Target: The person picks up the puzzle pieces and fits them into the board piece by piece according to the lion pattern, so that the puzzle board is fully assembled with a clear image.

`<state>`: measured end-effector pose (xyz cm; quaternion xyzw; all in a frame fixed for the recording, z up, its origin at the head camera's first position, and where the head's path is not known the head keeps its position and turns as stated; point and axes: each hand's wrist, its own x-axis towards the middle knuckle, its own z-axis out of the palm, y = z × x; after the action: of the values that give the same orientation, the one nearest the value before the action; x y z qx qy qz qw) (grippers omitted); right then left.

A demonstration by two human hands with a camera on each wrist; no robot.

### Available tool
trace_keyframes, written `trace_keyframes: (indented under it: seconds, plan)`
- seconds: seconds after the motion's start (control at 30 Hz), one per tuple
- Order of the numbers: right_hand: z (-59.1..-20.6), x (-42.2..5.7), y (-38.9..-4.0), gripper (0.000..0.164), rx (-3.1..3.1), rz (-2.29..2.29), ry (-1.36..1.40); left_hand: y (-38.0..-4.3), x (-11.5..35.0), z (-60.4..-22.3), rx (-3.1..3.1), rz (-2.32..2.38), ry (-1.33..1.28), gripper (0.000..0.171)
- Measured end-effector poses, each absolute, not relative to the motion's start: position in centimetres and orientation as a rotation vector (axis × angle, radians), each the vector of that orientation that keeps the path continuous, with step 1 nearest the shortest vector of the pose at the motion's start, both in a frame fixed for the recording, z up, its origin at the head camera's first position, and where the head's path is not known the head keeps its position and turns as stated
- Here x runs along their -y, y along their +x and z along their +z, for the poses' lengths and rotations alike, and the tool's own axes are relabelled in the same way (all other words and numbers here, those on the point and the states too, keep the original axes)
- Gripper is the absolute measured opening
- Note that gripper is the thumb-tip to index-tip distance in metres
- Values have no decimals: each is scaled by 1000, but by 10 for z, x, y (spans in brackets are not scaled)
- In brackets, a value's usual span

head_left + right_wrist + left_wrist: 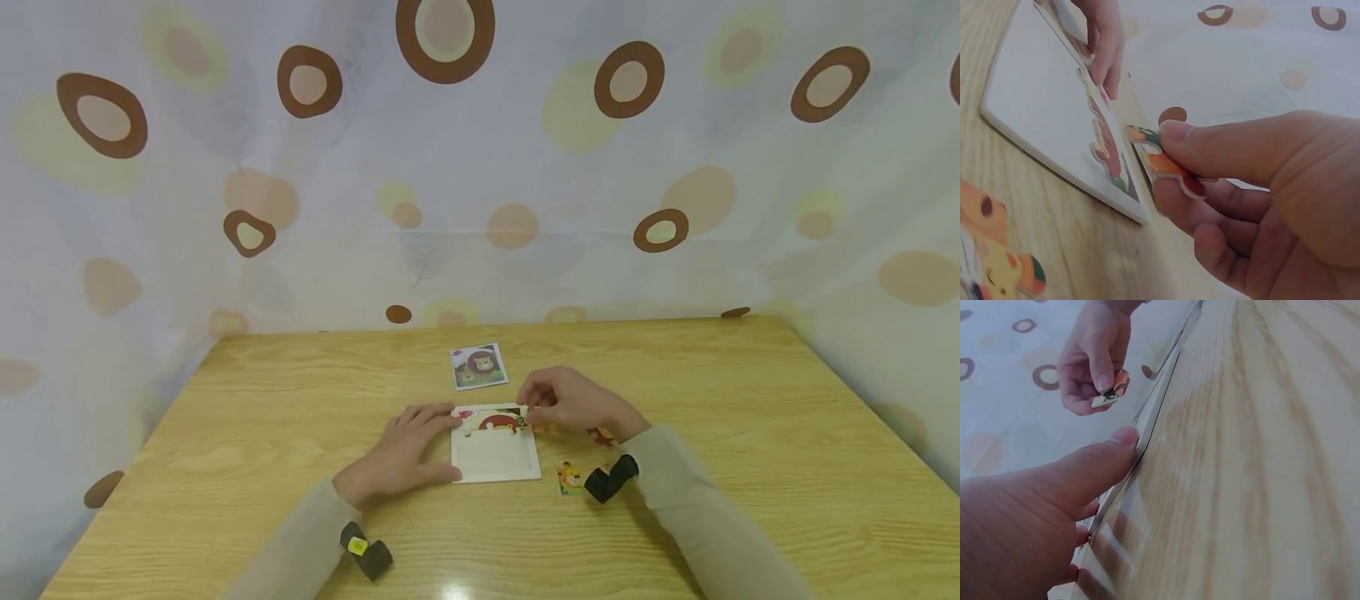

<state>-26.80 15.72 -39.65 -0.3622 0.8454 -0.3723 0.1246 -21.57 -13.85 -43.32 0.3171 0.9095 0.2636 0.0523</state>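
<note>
A white puzzle tray (495, 460) lies on the table, its far row filled with joined jigsaw pieces (498, 419) in red-brown, pink and green. My left hand (408, 450) rests along the tray's left side, thumb near the front corner and fingers spread toward the back one. At the far right corner, my right hand (573, 400) pinches an orange and green jigsaw piece (1166, 165) between thumb and index finger. In the right wrist view this piece is raised and tilted beside the filled row. The left wrist view shows its pale edge.
Behind the tray lies a picture card (478, 367) with a lion on it. Loose jigsaw pieces (570, 479) lie right of the tray, partly hidden under the right forearm. A spotted cloth (480, 275) hangs along the table's back edge.
</note>
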Motion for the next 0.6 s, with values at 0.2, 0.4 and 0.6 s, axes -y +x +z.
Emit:
trace_keyframes:
  seconds: [0.2,0.4,0.6]
  plan:
    - [-403,-143,-266,13,-2453,-1133,-1039,-216,138,-434,-2757,810,955,68]
    - [-411,-126,-264,17,-2437,-1150,-1031,-216,139,-434,-2762,807,966,68]
    - [-416,-110,-263,16,-2421,-1145,-1044,-216,140,-434,-2765,800,973,67]
